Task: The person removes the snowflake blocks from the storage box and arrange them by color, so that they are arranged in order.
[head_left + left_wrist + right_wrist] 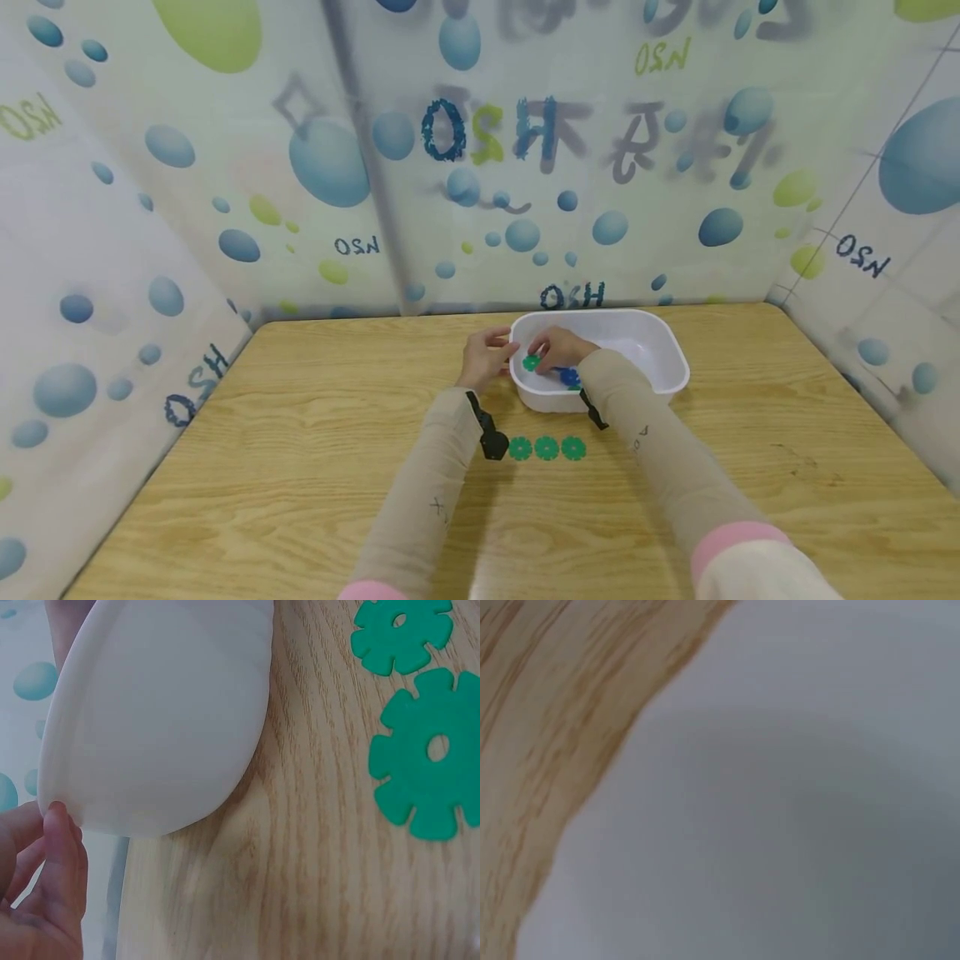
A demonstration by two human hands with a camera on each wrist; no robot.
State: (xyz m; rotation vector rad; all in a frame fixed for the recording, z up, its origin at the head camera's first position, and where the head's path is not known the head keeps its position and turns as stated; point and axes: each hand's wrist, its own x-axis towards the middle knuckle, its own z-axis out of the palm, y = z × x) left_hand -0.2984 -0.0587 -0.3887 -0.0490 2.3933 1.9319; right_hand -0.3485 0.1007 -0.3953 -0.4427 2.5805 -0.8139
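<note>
A white plastic tub (600,402) stands on the wooden table. My left hand (483,358) holds its left end, fingertips at the rim (64,697). Inside the tub, my right hand (562,347) pinches a green notched disc (531,362) near the left wall. Blue notched discs (570,377) lie under that hand, with a bit of green beside them. Three flat green notched discs (547,448) form a row on the table in front of the tub. The right wrist view is filled by the blurred tub wall (705,825), and the right hand is hidden there.
The wooden tabletop (337,400) stretches out on both sides of the tub. A curtain with printed bubbles and letters (465,242) hangs right behind the table's far edge. Similar walls (67,275) close in on the left and right.
</note>
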